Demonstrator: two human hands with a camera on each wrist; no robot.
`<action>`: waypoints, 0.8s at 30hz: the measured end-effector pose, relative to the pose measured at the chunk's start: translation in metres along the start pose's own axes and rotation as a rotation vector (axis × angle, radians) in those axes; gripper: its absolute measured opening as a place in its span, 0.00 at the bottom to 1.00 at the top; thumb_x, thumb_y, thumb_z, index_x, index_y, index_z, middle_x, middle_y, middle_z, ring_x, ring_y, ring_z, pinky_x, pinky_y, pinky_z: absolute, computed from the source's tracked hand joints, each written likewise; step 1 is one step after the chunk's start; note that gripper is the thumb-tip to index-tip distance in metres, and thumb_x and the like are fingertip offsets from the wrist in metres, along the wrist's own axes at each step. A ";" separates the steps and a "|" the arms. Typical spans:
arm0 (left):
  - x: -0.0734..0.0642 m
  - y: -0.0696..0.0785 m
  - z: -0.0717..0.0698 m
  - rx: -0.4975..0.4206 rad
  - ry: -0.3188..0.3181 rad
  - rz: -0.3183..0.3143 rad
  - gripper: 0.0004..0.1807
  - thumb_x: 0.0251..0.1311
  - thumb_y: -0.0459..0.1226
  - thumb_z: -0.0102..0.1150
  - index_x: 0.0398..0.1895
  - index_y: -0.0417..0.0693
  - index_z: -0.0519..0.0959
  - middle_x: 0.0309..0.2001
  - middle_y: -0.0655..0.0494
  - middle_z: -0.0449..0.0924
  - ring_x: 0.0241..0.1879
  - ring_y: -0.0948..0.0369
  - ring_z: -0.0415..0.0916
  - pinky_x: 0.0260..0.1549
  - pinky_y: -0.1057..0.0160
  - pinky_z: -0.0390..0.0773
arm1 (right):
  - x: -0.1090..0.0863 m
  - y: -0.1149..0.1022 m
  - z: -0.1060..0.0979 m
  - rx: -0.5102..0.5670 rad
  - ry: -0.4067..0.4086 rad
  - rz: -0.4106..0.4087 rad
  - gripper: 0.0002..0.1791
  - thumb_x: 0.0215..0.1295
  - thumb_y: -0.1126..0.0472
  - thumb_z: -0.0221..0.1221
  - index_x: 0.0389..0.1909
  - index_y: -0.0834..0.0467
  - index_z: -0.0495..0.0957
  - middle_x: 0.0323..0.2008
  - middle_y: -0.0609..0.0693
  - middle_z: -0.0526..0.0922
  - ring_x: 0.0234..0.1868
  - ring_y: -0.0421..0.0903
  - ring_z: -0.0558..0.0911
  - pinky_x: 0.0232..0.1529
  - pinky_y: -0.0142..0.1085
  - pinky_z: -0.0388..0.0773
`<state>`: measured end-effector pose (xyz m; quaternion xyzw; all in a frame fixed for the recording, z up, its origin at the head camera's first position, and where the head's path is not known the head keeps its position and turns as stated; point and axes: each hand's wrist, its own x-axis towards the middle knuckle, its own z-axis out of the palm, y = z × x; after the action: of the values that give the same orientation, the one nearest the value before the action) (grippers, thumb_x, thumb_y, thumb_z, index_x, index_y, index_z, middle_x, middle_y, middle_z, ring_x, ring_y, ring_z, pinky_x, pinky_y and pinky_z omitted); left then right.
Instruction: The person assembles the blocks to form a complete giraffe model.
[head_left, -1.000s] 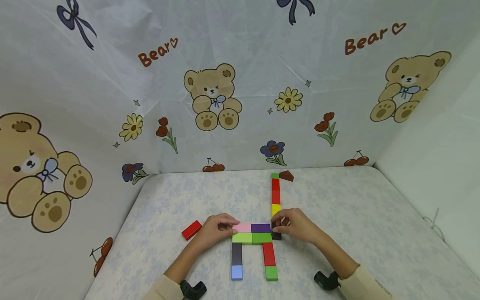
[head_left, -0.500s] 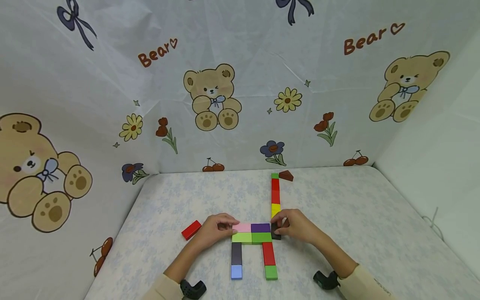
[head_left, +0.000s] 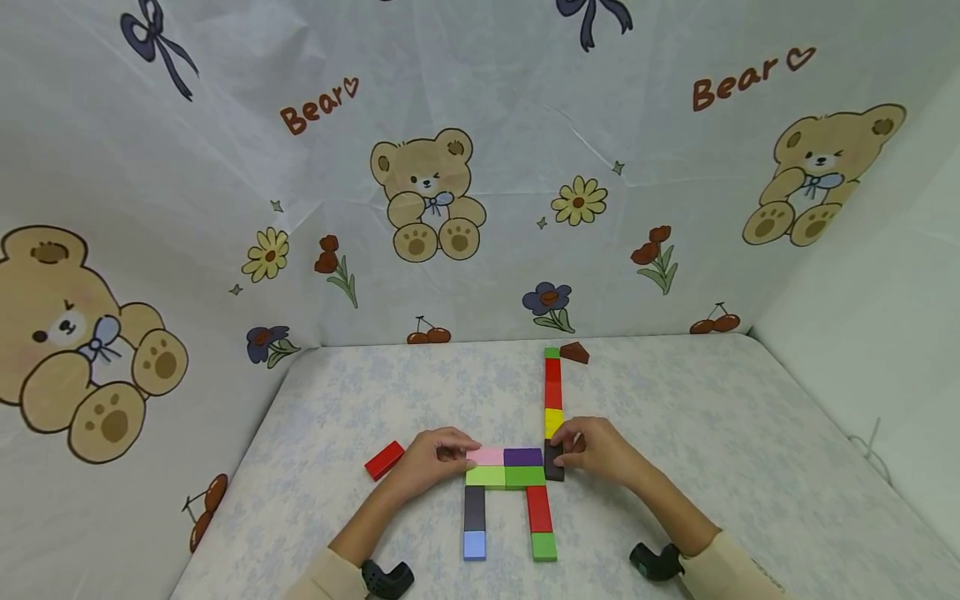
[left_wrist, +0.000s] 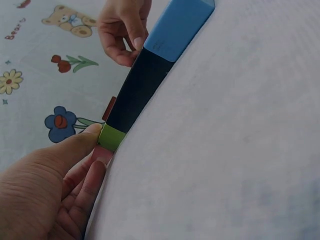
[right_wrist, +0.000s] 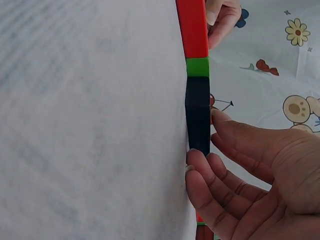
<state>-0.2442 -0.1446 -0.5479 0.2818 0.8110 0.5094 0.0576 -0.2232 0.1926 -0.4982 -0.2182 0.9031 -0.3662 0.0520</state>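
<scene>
My left hand (head_left: 437,454) is at the left end of the pink block (head_left: 486,457), thumb and forefinger at its two long edges. The light green block (left_wrist: 111,137) lies against the pink one, close to my left thumb. On the other side, my right hand (head_left: 596,450) touches the black block (head_left: 553,469) with bent fingertips. That block stands lengthwise beside the purple block (head_left: 522,457) and the green block (head_left: 524,476). In the right wrist view, my right thumb and fingers are spaced apart along the black block, and the fingers hide part of it.
A yellow block (head_left: 552,423), red blocks (head_left: 552,383) and a small green block (head_left: 551,353) run away from the black one. A brown block (head_left: 574,353) lies beside them. Two legs end in blue (head_left: 474,546) and green. A loose red block (head_left: 385,460) lies left.
My right hand has slid slightly right, showing more of the black block, which has shifted a little and sits apart from the purple one. My left hand has stayed in place.
</scene>
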 end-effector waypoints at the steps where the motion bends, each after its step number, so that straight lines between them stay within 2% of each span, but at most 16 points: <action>1: 0.000 0.000 0.000 0.001 -0.001 0.005 0.14 0.61 0.42 0.72 0.50 0.56 0.89 0.45 0.62 0.84 0.37 0.63 0.78 0.36 0.65 0.80 | 0.000 0.001 0.000 0.000 0.000 0.001 0.11 0.56 0.65 0.74 0.39 0.58 0.85 0.27 0.45 0.76 0.29 0.44 0.76 0.30 0.31 0.77; 8: 0.000 -0.002 0.001 0.008 0.001 0.021 0.14 0.61 0.41 0.72 0.50 0.56 0.89 0.45 0.63 0.84 0.38 0.62 0.78 0.36 0.64 0.80 | 0.000 0.004 -0.002 0.018 -0.014 -0.023 0.12 0.57 0.64 0.74 0.40 0.58 0.84 0.27 0.44 0.77 0.28 0.43 0.75 0.30 0.31 0.76; 14: -0.001 0.003 -0.004 0.033 0.003 0.014 0.15 0.61 0.40 0.72 0.52 0.54 0.88 0.47 0.62 0.84 0.39 0.63 0.79 0.38 0.64 0.80 | 0.001 0.008 0.000 0.025 -0.030 -0.006 0.12 0.57 0.63 0.74 0.41 0.57 0.83 0.26 0.44 0.76 0.28 0.41 0.74 0.29 0.31 0.75; 19: 0.000 0.013 -0.018 0.077 0.024 0.017 0.16 0.62 0.39 0.72 0.53 0.51 0.87 0.51 0.61 0.83 0.40 0.63 0.78 0.40 0.63 0.80 | 0.001 0.008 0.000 0.029 -0.027 -0.005 0.12 0.57 0.63 0.74 0.40 0.57 0.83 0.26 0.44 0.76 0.27 0.41 0.74 0.28 0.31 0.74; 24: -0.001 0.025 -0.043 0.124 0.049 -0.004 0.18 0.62 0.41 0.71 0.55 0.49 0.86 0.53 0.61 0.82 0.40 0.62 0.78 0.37 0.62 0.80 | 0.001 0.006 -0.002 0.026 -0.028 -0.023 0.12 0.58 0.64 0.74 0.41 0.58 0.83 0.26 0.44 0.76 0.28 0.41 0.74 0.29 0.30 0.74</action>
<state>-0.2500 -0.1711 -0.5061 0.2707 0.8429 0.4646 0.0211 -0.2266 0.1974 -0.5014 -0.2332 0.8947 -0.3756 0.0635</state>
